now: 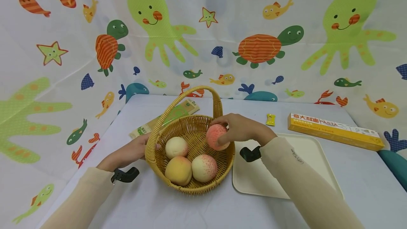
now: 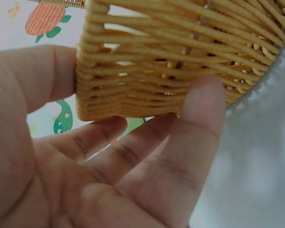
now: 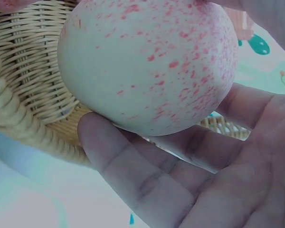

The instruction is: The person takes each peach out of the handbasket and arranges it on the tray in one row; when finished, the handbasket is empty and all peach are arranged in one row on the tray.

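A woven wicker basket (image 1: pixel 197 189) with a tall arched handle stands mid-table. Inside it lie a pale peach (image 1: pixel 176 147), a yellow-orange peach (image 1: pixel 178 171) and a red-speckled pale peach (image 1: pixel 204 168). At the basket's left side my left hand (image 1: pixel 135 150) grips the rim; in the left wrist view the thumb is at the rim and the fingers lie along the outer weave (image 2: pixel 180 47). My right hand (image 1: pixel 243 127) holds a pink-red peach (image 1: pixel 214 135) over the basket's right side. The right wrist view shows this peach (image 3: pixel 152 61) pale underneath, fingers curled around it.
Right of the basket lies a cream tray (image 1: pixel 257 172), partly under the right forearm. Behind it are a small yellow packet (image 1: pixel 270 119) and a long pasta box (image 1: pixel 334 131). A green-and-brown flat package (image 1: pixel 189 107) lies behind the basket. A patterned cloth (image 1: pixel 203 45) hangs at the back.
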Demonstrator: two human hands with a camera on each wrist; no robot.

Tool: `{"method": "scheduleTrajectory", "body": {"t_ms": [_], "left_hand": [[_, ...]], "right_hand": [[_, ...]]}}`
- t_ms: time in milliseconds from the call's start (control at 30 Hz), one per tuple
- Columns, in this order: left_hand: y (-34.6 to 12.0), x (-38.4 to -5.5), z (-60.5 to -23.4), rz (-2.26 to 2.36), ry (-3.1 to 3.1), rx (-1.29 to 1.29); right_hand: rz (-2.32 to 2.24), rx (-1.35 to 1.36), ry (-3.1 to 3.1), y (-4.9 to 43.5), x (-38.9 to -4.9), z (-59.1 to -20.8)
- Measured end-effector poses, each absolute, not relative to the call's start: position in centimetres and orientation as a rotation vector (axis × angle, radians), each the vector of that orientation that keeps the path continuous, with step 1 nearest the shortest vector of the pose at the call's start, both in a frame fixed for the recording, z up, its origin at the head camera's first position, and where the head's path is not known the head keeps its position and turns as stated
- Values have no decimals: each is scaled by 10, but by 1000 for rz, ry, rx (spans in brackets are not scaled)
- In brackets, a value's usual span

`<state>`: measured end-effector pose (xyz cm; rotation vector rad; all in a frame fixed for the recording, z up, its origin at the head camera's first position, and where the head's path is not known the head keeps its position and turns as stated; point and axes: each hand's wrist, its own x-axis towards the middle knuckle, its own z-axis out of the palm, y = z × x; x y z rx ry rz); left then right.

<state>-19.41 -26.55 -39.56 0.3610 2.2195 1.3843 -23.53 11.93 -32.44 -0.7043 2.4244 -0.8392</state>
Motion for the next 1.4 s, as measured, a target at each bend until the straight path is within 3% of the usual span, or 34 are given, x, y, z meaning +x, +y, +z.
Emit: {"method": "scheduleTrajectory", "body": {"t_ms": [1400], "left_hand": [[-263,-192,-395,1356,2277,362]], "right_hand": [[-1065,-544,2459,204,-218,-342]]}}
